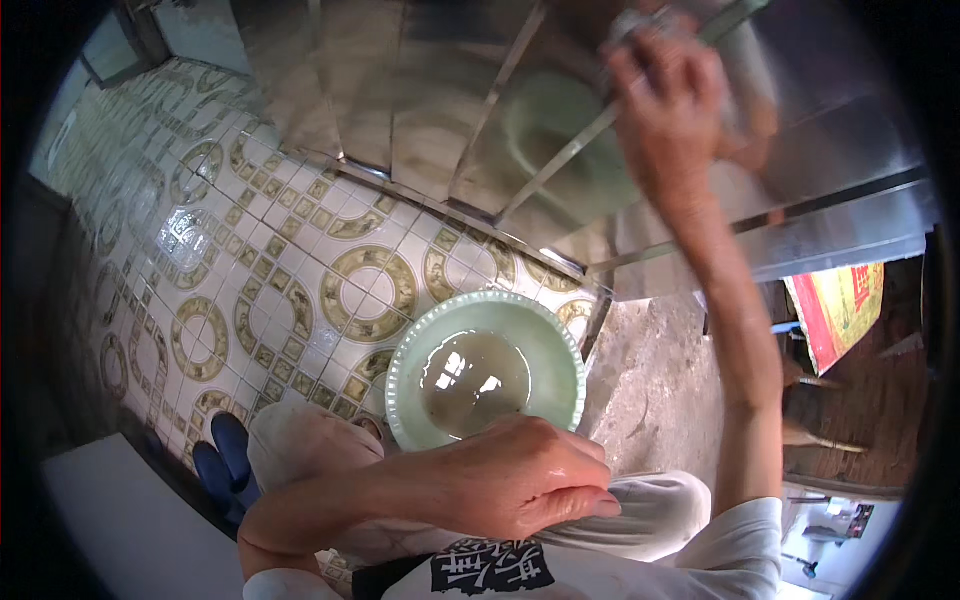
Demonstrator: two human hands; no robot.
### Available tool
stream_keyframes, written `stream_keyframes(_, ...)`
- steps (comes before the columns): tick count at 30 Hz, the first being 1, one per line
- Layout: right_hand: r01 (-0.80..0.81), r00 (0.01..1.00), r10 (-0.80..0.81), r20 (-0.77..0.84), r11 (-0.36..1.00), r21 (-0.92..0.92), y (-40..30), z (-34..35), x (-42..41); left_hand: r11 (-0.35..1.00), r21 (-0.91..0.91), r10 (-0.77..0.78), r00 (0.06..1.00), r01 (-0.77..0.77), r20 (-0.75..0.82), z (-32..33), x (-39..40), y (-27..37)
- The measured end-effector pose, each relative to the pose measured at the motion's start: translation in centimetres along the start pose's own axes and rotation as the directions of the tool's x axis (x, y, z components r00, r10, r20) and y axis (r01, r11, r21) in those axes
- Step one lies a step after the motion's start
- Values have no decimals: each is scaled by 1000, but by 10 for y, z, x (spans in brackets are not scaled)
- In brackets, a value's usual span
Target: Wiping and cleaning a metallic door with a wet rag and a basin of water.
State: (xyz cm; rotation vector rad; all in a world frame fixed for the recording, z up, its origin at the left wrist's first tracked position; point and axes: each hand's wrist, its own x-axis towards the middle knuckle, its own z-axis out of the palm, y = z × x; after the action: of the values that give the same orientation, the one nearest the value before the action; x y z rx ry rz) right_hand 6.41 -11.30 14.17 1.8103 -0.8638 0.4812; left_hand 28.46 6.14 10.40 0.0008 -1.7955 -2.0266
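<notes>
A blurred greyish cloth (637,30) is in my right hand (671,97), which is raised at the upper right. The hand presses it against a shiny metal door (450,97) crossed by raised strips. My left hand (547,476) is curled into a fist over my lap, above the near rim of the basin. Nothing shows in it, though its palm is hidden. Murky water (476,382) lies in the bottom of the pale green plastic basin (559,375), which stands on the floor before my knees. The door mirrors the basin and my right hand.
Patterned tiles (285,262) cover the floor at left, shiny in places. Right of the basin is a bare, rough concrete floor (652,390). Dark blue slippers (229,457) lie beside my leg. A red and yellow printed sheet (836,311) is at the right.
</notes>
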Motion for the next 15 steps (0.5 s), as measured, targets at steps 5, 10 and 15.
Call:
stream_keyframes(5,101,834,-285,473,921,377,-138,65,-130,994,89,-66,997,69,-32,4,-4,-3)
stream_keyframes(10,50,737,-354,576,878,475,-164,84,-176,998,59,-3,993,10,-122,4,-5,-14)
stream_keyframes(15,-117,993,97,66,846,521,-114,51,-60,989,150,38,989,-17,-141,-1,-16,-14)
